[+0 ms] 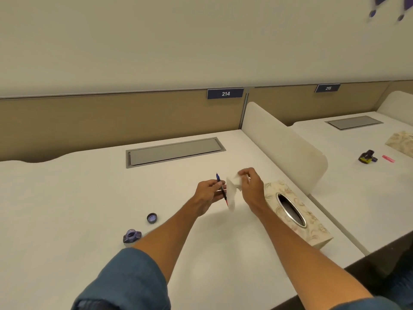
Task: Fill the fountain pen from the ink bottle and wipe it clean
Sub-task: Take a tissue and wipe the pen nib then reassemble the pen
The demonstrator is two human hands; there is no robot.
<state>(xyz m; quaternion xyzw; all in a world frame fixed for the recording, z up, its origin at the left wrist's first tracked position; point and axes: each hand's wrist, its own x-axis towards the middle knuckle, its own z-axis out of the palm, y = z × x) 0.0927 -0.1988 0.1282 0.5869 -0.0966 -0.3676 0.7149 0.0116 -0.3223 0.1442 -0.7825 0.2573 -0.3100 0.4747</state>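
Observation:
My left hand (209, 191) grips a slim fountain pen (221, 186) with a blue upper end and a reddish lower end, held nearly upright above the white desk (67, 198). My right hand (251, 184) holds a white tissue (232, 191) that hangs just right of the pen, touching or almost touching it. The open ink bottle (131, 236) stands on the desk at the lower left, beside my left forearm. Its dark round cap (152, 218) lies upturned a little behind it.
A floral tissue box (312, 227) lies to the right of my hands, along the cream divider (281, 144). A grey cable hatch (174, 152) is set into the desk behind. On the neighbouring desk are another ink bottle (367, 157), a pink object (388, 158) and a second tissue box (401, 143).

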